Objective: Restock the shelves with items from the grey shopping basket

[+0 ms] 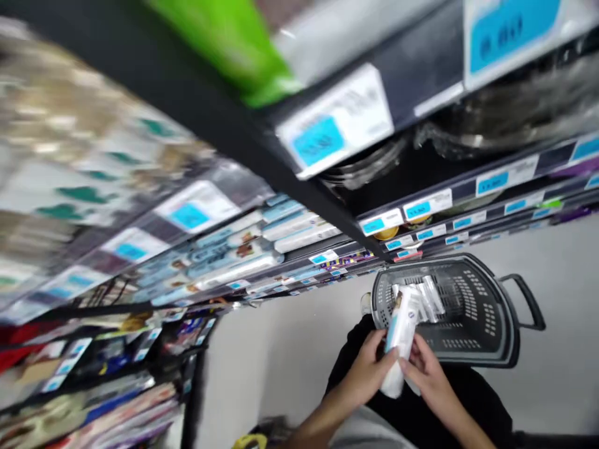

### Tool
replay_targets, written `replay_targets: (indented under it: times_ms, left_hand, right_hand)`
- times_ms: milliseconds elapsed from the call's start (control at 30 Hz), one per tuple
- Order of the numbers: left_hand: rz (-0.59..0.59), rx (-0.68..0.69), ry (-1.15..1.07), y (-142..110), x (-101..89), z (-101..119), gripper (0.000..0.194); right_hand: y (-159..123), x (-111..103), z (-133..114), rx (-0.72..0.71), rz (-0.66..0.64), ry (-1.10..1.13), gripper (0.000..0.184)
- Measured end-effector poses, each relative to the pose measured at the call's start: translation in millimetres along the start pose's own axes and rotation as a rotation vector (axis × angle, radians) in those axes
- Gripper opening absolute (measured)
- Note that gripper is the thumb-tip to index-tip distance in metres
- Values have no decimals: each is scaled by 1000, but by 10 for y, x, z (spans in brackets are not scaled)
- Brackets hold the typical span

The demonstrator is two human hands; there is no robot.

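Observation:
My left hand is closed round the left side of a long white and light-blue package. From the other side, the fingers of my right hand grip the same package, thumbs close together on its front. It is held tilted, its upper end overlapping the view of a dark grey shopping basket. Inside the basket lie several silvery-white wrapped packages, partly hidden behind the held one. The print on the package is too small to read.
Tall store shelves with blue-and-white price tags run along the left and top. Similar pale-blue packages are stacked on one shelf. The basket's handle sticks out to the right over the light floor.

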State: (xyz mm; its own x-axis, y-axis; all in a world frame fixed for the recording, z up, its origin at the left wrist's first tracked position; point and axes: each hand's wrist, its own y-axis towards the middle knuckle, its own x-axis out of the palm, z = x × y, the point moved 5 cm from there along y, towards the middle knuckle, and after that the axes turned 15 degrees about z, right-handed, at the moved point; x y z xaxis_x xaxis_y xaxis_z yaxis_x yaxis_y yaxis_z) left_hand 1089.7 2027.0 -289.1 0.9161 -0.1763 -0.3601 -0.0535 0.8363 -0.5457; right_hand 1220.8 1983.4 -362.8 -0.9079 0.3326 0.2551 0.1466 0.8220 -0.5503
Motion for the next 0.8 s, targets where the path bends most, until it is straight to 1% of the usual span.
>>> replay_targets:
  times_ms: [67, 133, 200, 233, 267, 300, 400, 467, 500, 533, 600, 667, 700, 767, 800]
  left_hand:
    - [21, 107, -70, -105, -161, 241, 48]
    - [55, 183, -105, -165, -371, 429, 46]
    - [88, 212, -130, -157, -636, 567, 45]
    - [113, 218, -137, -128, -800, 625, 45]
    - [158, 222, -140, -82, -996, 678, 47]
    - [233, 254, -131, -28, -1230, 741, 51]
    - [433, 393, 24, 158, -2010, 945, 59]
    - [621, 482, 224, 286, -2552, 1103, 67]
    - [687, 531, 352, 359, -2779, 1198, 70]
    - [728, 577, 489, 446, -2968, 1300, 72]
    - [794, 603, 744, 671, -3261, 1499, 78]
    - [837, 620, 938, 933, -3442, 1706, 92]
    - [829, 660, 988, 1061, -3488, 1811, 101]
    - [787, 783, 1012, 1269, -3529, 2001, 109]
    - [765, 848, 1003, 1337, -3537, 2073, 108]
  right_hand:
    - [-154, 242, -312, -11, -64, 4, 60]
    - [-226, 433, -585, -51, -98, -88, 62]
    - [-262, 549, -830, -136, -89, -234, 62]
    - [-284, 579, -943, -190, -75, -300, 61]
    - [-317, 591, -1047, -242, -59, -350, 59]
    - [-361, 586, -1136, -282, -47, -384, 56]
    - [-537, 470, -1300, -336, 2, -442, 51]
    - [-665, 326, -1330, -348, 70, -475, 49]
    - [-727, 246, -1322, -350, 115, -485, 49]
    - [-788, 167, -1300, -353, 166, -487, 48]
    - [-902, 31, -1219, -350, 271, -478, 49]
    - [-1008, -49, -1103, -337, 357, -477, 50]
    - [-1056, -65, -1040, -328, 389, -482, 50]
    - [-1146, -64, -913, -312, 438, -496, 51]
    - [-1186, -51, -851, -305, 457, -502, 51]
